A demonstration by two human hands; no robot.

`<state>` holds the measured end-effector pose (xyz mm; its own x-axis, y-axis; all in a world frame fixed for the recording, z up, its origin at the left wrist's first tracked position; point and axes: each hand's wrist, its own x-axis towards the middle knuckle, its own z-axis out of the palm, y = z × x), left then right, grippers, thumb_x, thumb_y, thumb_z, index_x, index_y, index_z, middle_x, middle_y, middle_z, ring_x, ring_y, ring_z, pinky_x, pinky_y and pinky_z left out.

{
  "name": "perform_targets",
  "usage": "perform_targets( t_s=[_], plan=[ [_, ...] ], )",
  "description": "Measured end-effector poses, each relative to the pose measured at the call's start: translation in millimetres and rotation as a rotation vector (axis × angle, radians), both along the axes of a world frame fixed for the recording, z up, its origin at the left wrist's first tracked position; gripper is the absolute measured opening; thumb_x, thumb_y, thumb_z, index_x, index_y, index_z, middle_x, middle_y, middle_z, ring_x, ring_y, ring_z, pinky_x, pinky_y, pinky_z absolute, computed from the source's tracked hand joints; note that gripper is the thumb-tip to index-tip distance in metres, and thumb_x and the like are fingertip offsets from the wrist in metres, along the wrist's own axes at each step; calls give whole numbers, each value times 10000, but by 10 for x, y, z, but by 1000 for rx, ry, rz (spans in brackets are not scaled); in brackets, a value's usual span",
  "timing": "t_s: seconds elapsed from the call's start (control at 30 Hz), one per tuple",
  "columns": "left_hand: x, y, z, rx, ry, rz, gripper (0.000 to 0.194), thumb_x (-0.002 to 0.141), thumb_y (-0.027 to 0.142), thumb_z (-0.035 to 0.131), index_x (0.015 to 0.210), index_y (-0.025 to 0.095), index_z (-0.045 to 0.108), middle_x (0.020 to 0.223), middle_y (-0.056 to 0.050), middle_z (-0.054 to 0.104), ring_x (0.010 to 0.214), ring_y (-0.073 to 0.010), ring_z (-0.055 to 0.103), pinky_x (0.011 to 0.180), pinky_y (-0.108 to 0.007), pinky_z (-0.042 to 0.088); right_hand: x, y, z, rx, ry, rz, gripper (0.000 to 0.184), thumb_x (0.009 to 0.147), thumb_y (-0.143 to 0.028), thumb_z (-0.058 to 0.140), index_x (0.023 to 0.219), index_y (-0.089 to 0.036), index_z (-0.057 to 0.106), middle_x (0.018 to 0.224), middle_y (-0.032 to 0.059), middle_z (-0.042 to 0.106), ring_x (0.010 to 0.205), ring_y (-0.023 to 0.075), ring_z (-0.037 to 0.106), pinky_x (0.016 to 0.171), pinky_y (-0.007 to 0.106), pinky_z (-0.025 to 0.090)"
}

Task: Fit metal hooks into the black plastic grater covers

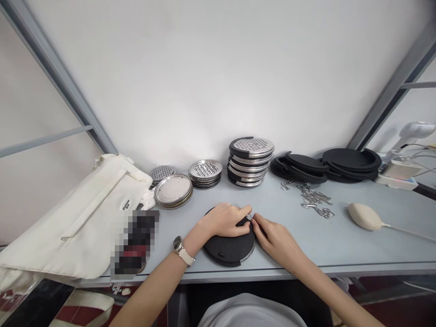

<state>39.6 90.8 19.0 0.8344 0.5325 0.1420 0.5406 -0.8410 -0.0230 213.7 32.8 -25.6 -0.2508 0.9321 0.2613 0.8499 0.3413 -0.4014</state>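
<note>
A round black disc with a metal rim lies flat near the table's front edge. My left hand rests on top of it, fingers curled and pressing at its far right edge. My right hand meets it there, fingertips pinched on a small metal piece at the disc's rim. A watch with a pale strap sits on my left wrist.
Behind stand a stack of black-and-steel perforated discs, steel plates, perforated steel discs, and black rings. Loose metal clips lie to the right, beside a beige bulb-shaped tool. A white cloth bag fills the left.
</note>
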Motion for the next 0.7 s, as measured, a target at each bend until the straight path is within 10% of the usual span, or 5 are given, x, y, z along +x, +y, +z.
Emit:
perform_targets(
  t_s=[0.7],
  plan=[
    [1,5,-9,-4,0,6,151,888,341,434,949,206,465,735,-21,651,636,-202,628,558,-274,377,0,4,-13,13,-31,-5,251,962,-276,295,785,-227,467,691,14,663,577,175,620,520,272,295]
  ],
)
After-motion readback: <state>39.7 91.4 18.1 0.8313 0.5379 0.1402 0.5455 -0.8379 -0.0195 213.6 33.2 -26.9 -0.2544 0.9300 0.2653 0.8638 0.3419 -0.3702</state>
